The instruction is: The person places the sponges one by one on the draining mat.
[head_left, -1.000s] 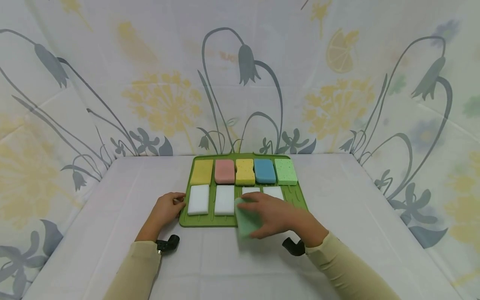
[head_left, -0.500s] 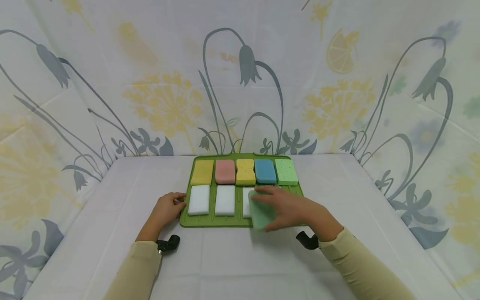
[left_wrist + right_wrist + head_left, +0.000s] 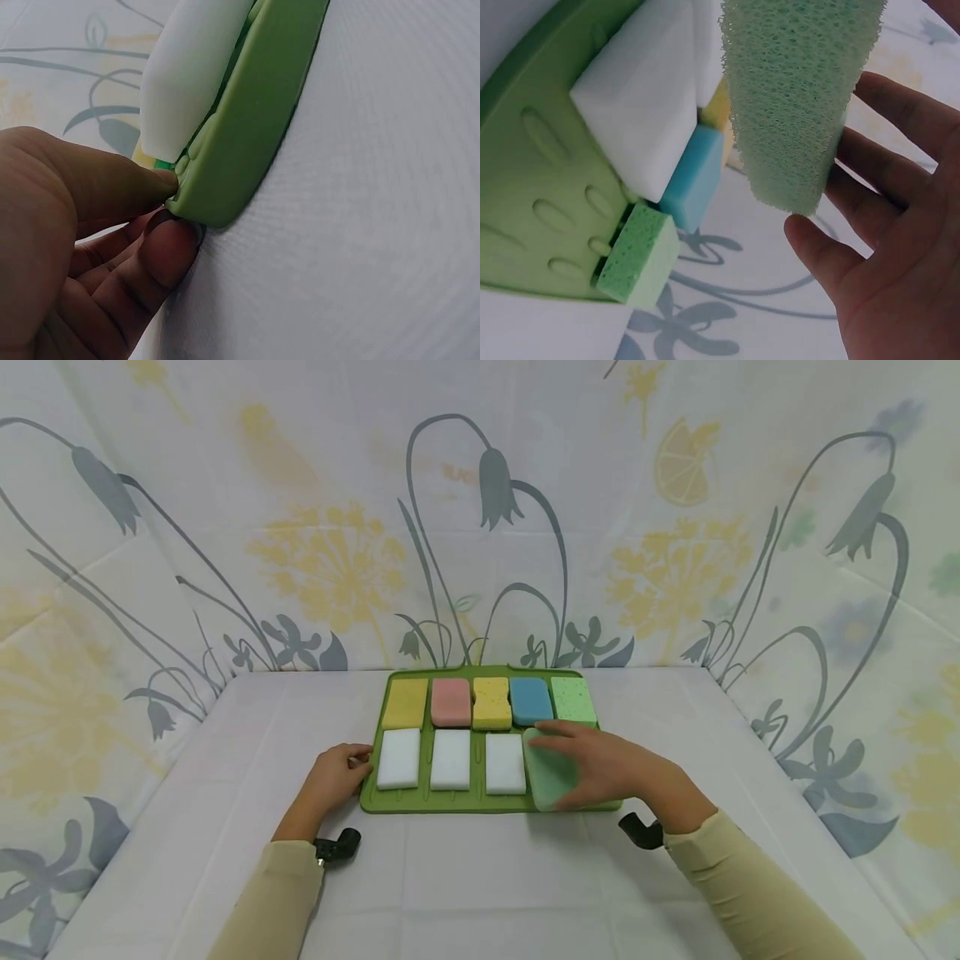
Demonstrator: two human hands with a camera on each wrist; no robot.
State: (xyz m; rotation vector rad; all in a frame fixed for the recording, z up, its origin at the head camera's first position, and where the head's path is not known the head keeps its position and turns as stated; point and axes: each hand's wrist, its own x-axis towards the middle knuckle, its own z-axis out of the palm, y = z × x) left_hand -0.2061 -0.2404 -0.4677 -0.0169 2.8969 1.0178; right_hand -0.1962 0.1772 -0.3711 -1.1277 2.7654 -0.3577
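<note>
My left hand (image 3: 333, 777) pinches the near left corner of a green ribbed tray (image 3: 442, 808), thumb on its rim and fingers beneath, as the left wrist view shows. My right hand (image 3: 611, 770) holds a pale green porous sponge (image 3: 551, 772) above the tray's front right part. In the right wrist view this sponge (image 3: 802, 97) is raised, gripped by its sides between thumb and fingers. White sponges (image 3: 398, 759) lie along the tray's front row; three show in the head view. A white sponge (image 3: 641, 97) lies beside bare tray ribs in the right wrist view.
The back row holds a yellow sponge (image 3: 405, 703), a pink sponge (image 3: 451, 702), a notched yellow sponge (image 3: 491, 703), a blue sponge (image 3: 531, 702) and a speckled light green sponge (image 3: 573, 699). A white cloth (image 3: 465, 893) covers the table, with a flowered curtain (image 3: 337, 560) behind.
My right hand has carried the pale green sponge rightward along the tray's front, uncovering the third white sponge and covering the fourth. My left hand keeps its place at the corner.
</note>
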